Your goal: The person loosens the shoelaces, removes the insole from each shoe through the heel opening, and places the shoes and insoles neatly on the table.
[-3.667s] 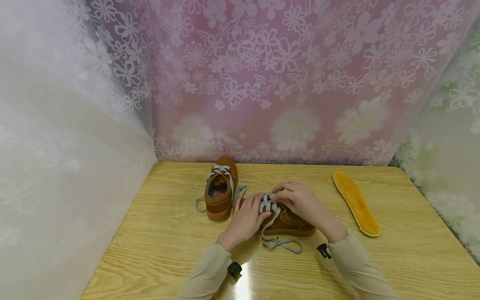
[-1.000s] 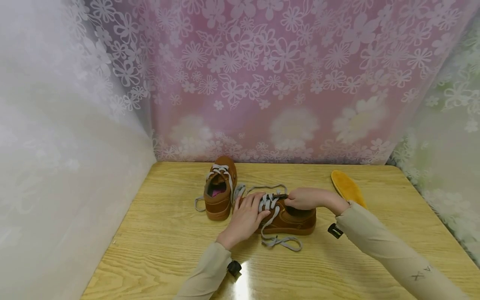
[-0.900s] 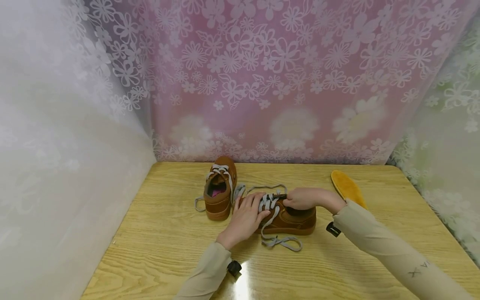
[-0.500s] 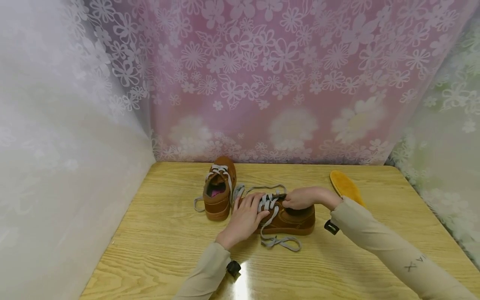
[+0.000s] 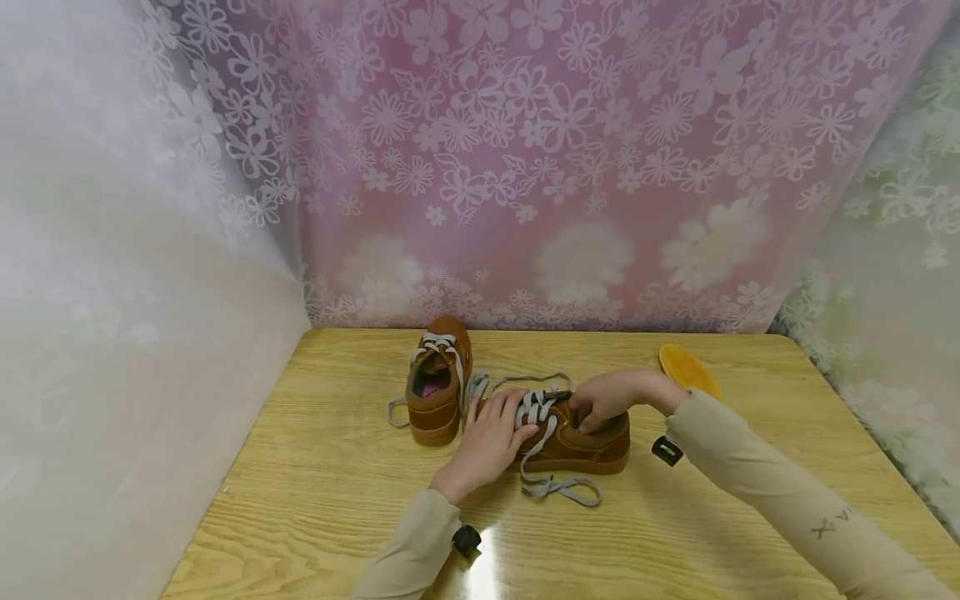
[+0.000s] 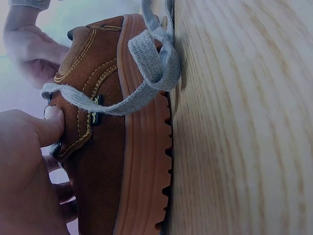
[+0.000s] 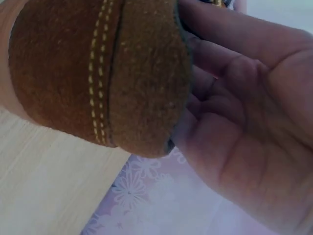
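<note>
A brown suede shoe [image 5: 585, 454] with grey laces lies sideways across the table, toe to the left. My left hand [image 5: 487, 433] holds its front part; in the left wrist view the thumb [image 6: 51, 125] presses beside the lacing and the fingers go over the far side. My right hand [image 5: 600, 398] reaches into the shoe's opening from above, thumb apart from the fingers. In the right wrist view the palm [image 7: 254, 112] faces the heel collar [image 7: 146, 73], and the fingertips are hidden inside. One grey lace [image 5: 566, 487] trails on the table in front.
A matching brown shoe [image 5: 435, 417] stands to the left, pink showing inside, its toe toward the curtain. At the back right lies a fuzzy yellow insole [image 5: 686, 371], partly covered by the right sleeve [image 5: 750, 458]. Flowered curtains [image 5: 525, 208] surround the wooden table [image 5: 315, 500].
The right hand first worked at the laces, then pinched at the tongue; now its thumb and fingers have parted and dip into the opening. The left hand keeps its place.
</note>
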Demonstrator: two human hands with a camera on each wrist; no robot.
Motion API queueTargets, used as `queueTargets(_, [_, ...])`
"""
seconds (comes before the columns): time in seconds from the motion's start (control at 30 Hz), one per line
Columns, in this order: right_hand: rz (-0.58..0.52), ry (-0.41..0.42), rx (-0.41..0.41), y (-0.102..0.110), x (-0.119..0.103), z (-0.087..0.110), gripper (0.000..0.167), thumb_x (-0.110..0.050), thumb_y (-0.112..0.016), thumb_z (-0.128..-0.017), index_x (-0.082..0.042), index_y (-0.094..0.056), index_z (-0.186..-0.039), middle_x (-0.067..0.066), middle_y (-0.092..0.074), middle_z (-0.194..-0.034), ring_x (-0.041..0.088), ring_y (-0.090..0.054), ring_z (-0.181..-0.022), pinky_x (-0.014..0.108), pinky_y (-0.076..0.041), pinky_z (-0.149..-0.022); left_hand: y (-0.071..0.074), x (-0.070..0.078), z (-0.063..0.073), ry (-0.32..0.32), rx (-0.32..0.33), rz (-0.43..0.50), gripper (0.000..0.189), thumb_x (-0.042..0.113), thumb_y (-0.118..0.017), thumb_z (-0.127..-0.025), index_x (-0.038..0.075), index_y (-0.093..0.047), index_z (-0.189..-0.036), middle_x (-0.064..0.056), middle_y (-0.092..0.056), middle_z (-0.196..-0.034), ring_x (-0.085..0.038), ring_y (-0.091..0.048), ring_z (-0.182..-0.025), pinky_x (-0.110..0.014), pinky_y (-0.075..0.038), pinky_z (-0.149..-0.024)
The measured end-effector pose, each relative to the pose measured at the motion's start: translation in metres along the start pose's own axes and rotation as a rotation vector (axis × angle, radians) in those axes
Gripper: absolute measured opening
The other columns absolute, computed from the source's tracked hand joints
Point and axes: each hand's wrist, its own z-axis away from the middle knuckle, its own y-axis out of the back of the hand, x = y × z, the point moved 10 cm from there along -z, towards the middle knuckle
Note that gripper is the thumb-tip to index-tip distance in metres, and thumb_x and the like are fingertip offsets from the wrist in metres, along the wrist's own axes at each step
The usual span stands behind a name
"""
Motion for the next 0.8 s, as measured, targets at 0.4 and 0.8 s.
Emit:
queueTargets(0.4, [0.037,0.167,0.291,0.021,-0.004,0.009,0.011,-0.003,-0.068,-0.088,-0.011,-0.073,-0.094,-0.005,-0.07,-0.083,0.004,-0.057,-0.067,0.024,-0.047,-0.062,0.003,0.002,0.0,-0.017,0.033,-0.002,0.055,0.044,-0.042,-0.108,0.015,-0.036,-0.154,-0.009,-0.045,-0.15,-0.028,-0.041,-0.141,-0.065,-0.023,-0.117])
queueTargets(0.8, [-0.087,0.183,0.477,0.036,0.001,0.023,0.014,-0.011,-0.066,-0.098,-0.007,-0.078,-0.104,0.001,-0.075,-0.097,0.009,-0.068,-0.081,0.03,-0.056,-0.071,0.003,0.002,0.0,0.001,0.016,0.005,0.055,0.044,-0.042,-0.108,0.015,-0.036,-0.154,-0.009,-0.043,-0.152,-0.028,-0.039,-0.143,-0.064,-0.021,-0.118])
